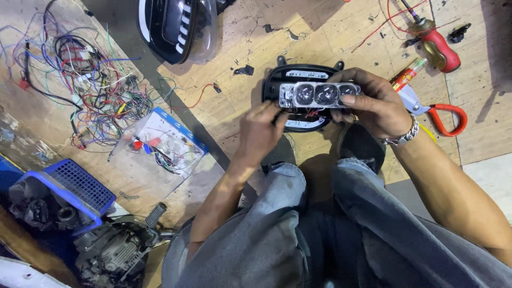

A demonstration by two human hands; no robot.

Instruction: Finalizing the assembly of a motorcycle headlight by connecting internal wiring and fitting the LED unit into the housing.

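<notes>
Both hands are gripping a silver lamp module (319, 95) with 3 round lenses in a row, holding it just above a black oval housing (304, 74) that's sitting on the wooden floor (330, 32). The right hand (373, 104) is wrapping around the right end, fingers curled over the top and thumb pressing on the front, clamped tight on it. The left hand (261, 128) is pinching the lower left edge, fingers closed together on the module. Red wires are hanging under it, between module and housing. Off to the left, a clear plastic bag (162, 141) is lying flat with small wired bits and red connectors inside. A blue plastic crate (80, 186) is sitting tipped at the lower left, over dark engine parts. A loose wire tangle (90, 80) is spreading nearby. A red-handled screwdriver (434, 45) and red-handled scissors (437, 114) are lying right of the hands.
</notes>
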